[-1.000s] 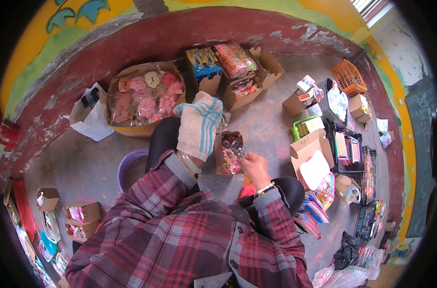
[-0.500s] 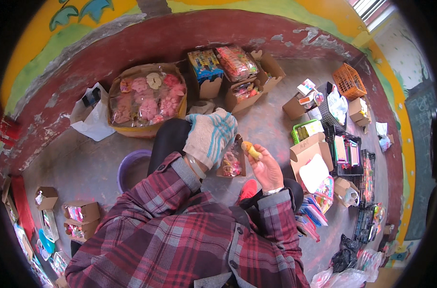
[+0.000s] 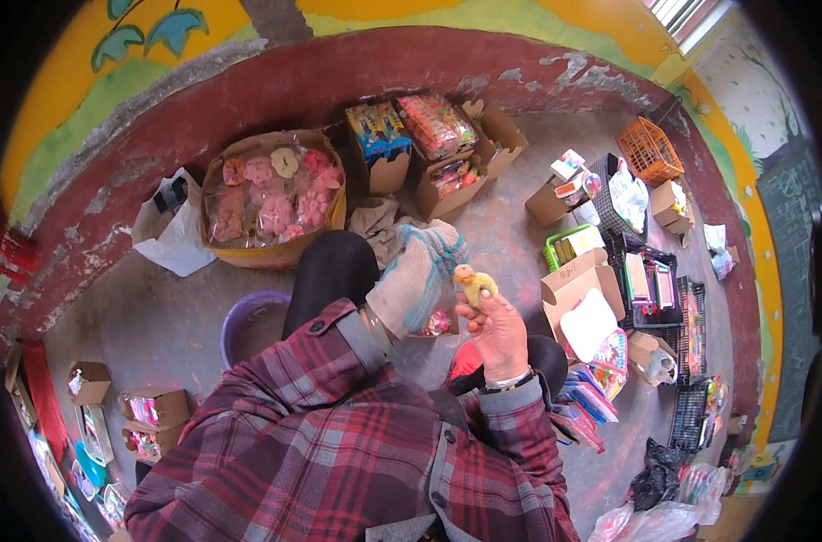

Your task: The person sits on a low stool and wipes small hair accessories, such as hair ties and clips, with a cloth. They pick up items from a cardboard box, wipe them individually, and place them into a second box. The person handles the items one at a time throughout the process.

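Observation:
My right hand (image 3: 501, 341) pinches a small yellow figurine (image 3: 475, 287), shaped like a duckling, between thumb and fingers. Its darker orange-brown head points up and left. Beside it is my left hand (image 3: 400, 303), covered by a beige cloth mitt (image 3: 422, 271) with teal stripes, its tip close to the figurine; whether they touch I cannot tell. The fingers inside the mitt are hidden. Below the mitt, a small carton of pink trinkets (image 3: 439, 322) shows partly between my legs.
A purple basin (image 3: 238, 330) stands left of my leg. Ahead are a large box of pink packets (image 3: 339, 203) and several cartons. To the right lie an open cardboard box (image 3: 560, 285), black crates (image 3: 691, 330) and an orange crate (image 3: 650, 149). Grey cloth (image 3: 372, 226) lies beyond my knee.
The covered left hand has moved down and right, closer to the figurine. My right hand has turned the figurine more upright. The small carton is now more hidden.

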A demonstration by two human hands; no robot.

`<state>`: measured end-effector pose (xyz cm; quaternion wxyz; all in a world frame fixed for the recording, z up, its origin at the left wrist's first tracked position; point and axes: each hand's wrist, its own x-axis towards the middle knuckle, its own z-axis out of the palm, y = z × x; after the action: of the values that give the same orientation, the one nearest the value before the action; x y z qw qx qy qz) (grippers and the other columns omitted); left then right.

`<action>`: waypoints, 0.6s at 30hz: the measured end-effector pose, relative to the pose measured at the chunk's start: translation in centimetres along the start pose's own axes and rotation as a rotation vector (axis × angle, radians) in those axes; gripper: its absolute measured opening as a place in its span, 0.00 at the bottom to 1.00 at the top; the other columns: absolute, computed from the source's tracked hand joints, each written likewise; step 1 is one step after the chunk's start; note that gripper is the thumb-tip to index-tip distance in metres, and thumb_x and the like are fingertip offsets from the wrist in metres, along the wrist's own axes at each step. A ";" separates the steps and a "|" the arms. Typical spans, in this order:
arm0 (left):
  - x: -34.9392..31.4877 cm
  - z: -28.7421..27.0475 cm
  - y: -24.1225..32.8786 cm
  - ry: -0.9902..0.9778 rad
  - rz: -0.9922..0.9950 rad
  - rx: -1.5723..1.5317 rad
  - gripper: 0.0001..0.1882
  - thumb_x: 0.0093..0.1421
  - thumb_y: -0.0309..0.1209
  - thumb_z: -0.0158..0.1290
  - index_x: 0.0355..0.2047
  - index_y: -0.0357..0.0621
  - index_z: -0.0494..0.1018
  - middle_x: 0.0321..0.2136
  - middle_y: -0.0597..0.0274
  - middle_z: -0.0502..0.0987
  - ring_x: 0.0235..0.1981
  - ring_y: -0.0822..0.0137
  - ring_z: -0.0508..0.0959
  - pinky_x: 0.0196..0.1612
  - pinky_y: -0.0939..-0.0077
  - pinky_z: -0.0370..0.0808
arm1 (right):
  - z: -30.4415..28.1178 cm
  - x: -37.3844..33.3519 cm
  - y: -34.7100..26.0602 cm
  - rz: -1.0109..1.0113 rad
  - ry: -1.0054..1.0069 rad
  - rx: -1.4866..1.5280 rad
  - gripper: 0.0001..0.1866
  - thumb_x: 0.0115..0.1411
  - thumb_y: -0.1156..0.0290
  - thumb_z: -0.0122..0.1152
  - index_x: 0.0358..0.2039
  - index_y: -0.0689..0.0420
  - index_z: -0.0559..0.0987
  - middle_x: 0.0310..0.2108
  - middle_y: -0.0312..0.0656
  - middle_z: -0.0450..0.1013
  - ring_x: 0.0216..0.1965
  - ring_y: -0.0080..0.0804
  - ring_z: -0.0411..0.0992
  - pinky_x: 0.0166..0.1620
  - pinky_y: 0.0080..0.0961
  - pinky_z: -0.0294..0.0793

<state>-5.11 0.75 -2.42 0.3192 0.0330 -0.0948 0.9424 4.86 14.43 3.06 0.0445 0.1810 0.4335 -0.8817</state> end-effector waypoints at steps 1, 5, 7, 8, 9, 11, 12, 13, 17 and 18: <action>-0.9 2.7 -0.4 0.050 0.019 0.461 0.23 0.66 0.48 0.35 0.47 0.42 0.67 0.40 0.63 0.71 0.41 0.67 0.72 0.47 0.74 0.68 | 0.6 -0.1 0.3 0.000 0.005 -0.052 0.15 0.61 0.69 0.54 0.46 0.63 0.72 0.37 0.46 0.75 0.32 0.30 0.77 0.29 0.15 0.76; -2.1 3.7 -0.7 0.247 -0.159 1.059 0.17 0.66 0.41 0.40 0.44 0.42 0.68 0.35 0.61 0.73 0.34 0.69 0.75 0.38 0.78 0.73 | 3.4 -0.6 1.7 -0.113 0.023 -0.182 0.13 0.60 0.69 0.54 0.43 0.61 0.74 0.36 0.39 0.76 0.31 0.26 0.76 0.26 0.15 0.73; -2.2 1.1 -0.6 -0.040 0.062 1.469 0.13 0.65 0.37 0.43 0.42 0.42 0.68 0.36 0.58 0.74 0.33 0.68 0.76 0.36 0.78 0.74 | 3.5 -0.6 2.1 -0.121 0.054 -0.261 0.13 0.60 0.69 0.54 0.43 0.61 0.74 0.35 0.38 0.76 0.31 0.25 0.76 0.26 0.15 0.73; -2.1 1.3 -0.7 -0.097 0.132 1.556 0.13 0.65 0.37 0.43 0.42 0.41 0.68 0.36 0.57 0.74 0.34 0.67 0.76 0.37 0.77 0.74 | 3.5 -0.5 2.2 -0.128 0.074 -0.300 0.13 0.60 0.69 0.54 0.44 0.61 0.74 0.35 0.38 0.76 0.31 0.25 0.76 0.26 0.15 0.73; -2.1 1.6 -0.8 -0.147 0.211 1.642 0.13 0.65 0.36 0.44 0.42 0.40 0.68 0.37 0.56 0.74 0.35 0.66 0.76 0.37 0.76 0.75 | 3.4 -0.4 2.5 -0.130 0.075 -0.292 0.13 0.60 0.69 0.54 0.43 0.62 0.74 0.35 0.38 0.76 0.31 0.25 0.76 0.26 0.15 0.73; -2.4 1.5 -0.5 -0.008 0.158 1.434 0.15 0.65 0.37 0.43 0.44 0.38 0.67 0.38 0.54 0.74 0.37 0.64 0.77 0.39 0.74 0.76 | 3.5 -0.3 3.0 -0.127 0.065 -0.281 0.13 0.60 0.70 0.54 0.43 0.62 0.75 0.35 0.38 0.76 0.30 0.24 0.75 0.27 0.15 0.73; -2.4 1.7 -0.6 0.102 0.089 1.309 0.17 0.65 0.39 0.42 0.44 0.37 0.67 0.39 0.53 0.75 0.37 0.63 0.77 0.39 0.73 0.76 | 3.4 -0.3 3.0 -0.116 0.067 -0.279 0.13 0.60 0.70 0.54 0.43 0.62 0.75 0.35 0.38 0.76 0.31 0.24 0.75 0.27 0.15 0.73; -2.4 2.2 -0.7 0.216 0.036 1.178 0.18 0.66 0.40 0.41 0.45 0.36 0.67 0.39 0.52 0.75 0.38 0.62 0.77 0.40 0.72 0.76 | 3.3 -0.3 3.0 -0.104 0.067 -0.274 0.13 0.60 0.71 0.54 0.43 0.62 0.74 0.36 0.38 0.75 0.31 0.25 0.75 0.27 0.15 0.73; -2.0 3.7 -1.0 0.465 -0.132 0.733 0.26 0.67 0.46 0.35 0.45 0.33 0.67 0.40 0.51 0.75 0.38 0.61 0.77 0.41 0.69 0.76 | 2.1 0.0 3.2 -0.103 0.032 -0.202 0.13 0.59 0.73 0.53 0.45 0.61 0.73 0.37 0.40 0.75 0.32 0.28 0.76 0.28 0.16 0.73; -1.9 3.6 -0.9 0.442 -0.124 0.671 0.27 0.67 0.48 0.33 0.45 0.32 0.67 0.40 0.51 0.75 0.37 0.60 0.77 0.41 0.67 0.75 | 1.5 0.2 3.3 -0.085 0.024 -0.154 0.14 0.58 0.73 0.54 0.45 0.61 0.73 0.38 0.41 0.75 0.32 0.29 0.76 0.28 0.16 0.72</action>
<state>-3.05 -0.37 1.02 0.3596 -0.0622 0.2910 0.8844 5.05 11.22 1.41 0.0156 0.1689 0.5077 -0.8447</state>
